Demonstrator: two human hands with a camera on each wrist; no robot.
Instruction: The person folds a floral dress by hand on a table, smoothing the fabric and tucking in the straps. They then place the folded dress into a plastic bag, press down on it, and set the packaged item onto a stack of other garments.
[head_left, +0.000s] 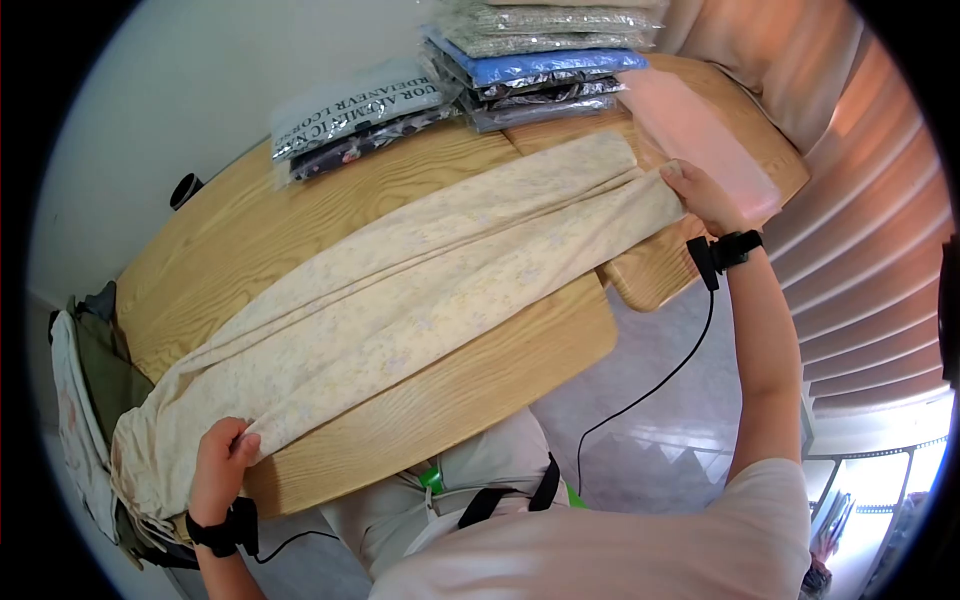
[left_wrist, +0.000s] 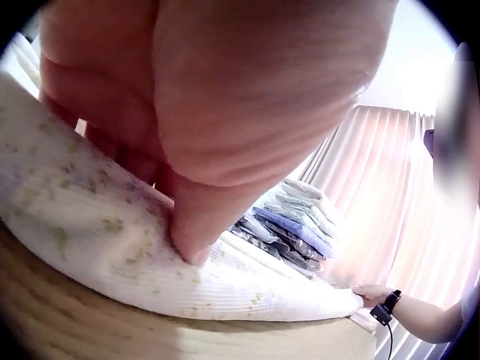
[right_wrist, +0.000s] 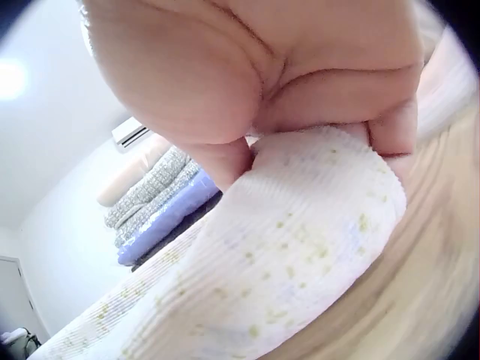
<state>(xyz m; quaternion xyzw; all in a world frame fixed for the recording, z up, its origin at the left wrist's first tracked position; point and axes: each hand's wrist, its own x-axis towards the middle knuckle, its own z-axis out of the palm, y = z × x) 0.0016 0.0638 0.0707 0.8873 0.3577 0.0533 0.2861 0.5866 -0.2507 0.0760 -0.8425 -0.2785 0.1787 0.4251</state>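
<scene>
- Olive cloth (head_left: 115, 365) lies beside a pale shirt (head_left: 82, 420) at the left end of the table (head_left: 540, 340). The bunched end of the trousers is close against them, so a pull there could drag them along.
- The left hand (head_left: 218, 470) pinches the near edge of the trousers, thumb clamped on the cloth. That end sits loosely gathered; if only one layer is caught, the cloth could twist or slip.
- Cream floral trousers (head_left: 400, 310) stretch lengthwise across the table, legs side by side. Long wrinkles run down them, and uneven tension could set these as creases or skew the legs.
- Bagged clothes (head_left: 550, 70) are stacked behind; a wide swing of the cloth might knock the slippery pile.
- A black cable (head_left: 640, 403) hangs from the right wrist in front of the table, and could catch its edge if the arm moves quickly.
- The right hand (head_left: 705, 200) grips the near leg's end, thumb and fingers clamped on the hem. The far leg's end lies outside that grip, so lifting could leave it behind.
- A pink packet (head_left: 700, 150) lies just beyond that hand, easily nudged.
</scene>
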